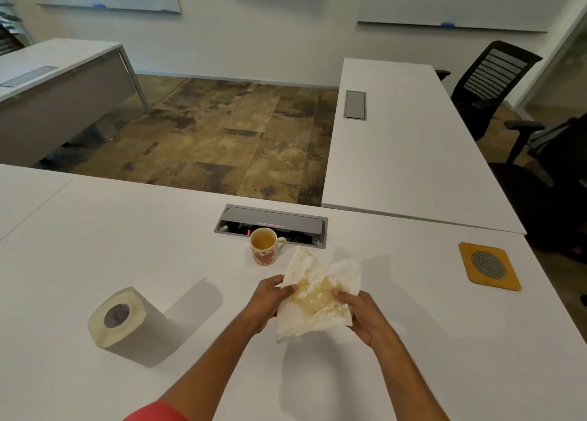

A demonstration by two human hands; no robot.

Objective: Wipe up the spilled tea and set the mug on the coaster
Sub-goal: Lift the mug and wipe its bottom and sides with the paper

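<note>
A cream paper roll (119, 317) lies on the white bench (95, 246) at the left. Both hands, left (270, 297) and right (362, 312), pinch a tea-stained white paper sheet (314, 297), maybe to fold it. The heart-print mug (264, 250) waits just beyond; the orange coaster (489, 266) sits far right.

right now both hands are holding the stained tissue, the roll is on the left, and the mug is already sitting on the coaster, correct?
Not quite: the mug is not on the coaster. The head view shows it standing on the bare table by the cable box, with the coaster well off to its right. The rest holds: the left hand and right hand hold the stained tissue, and the roll is on the left.
</note>
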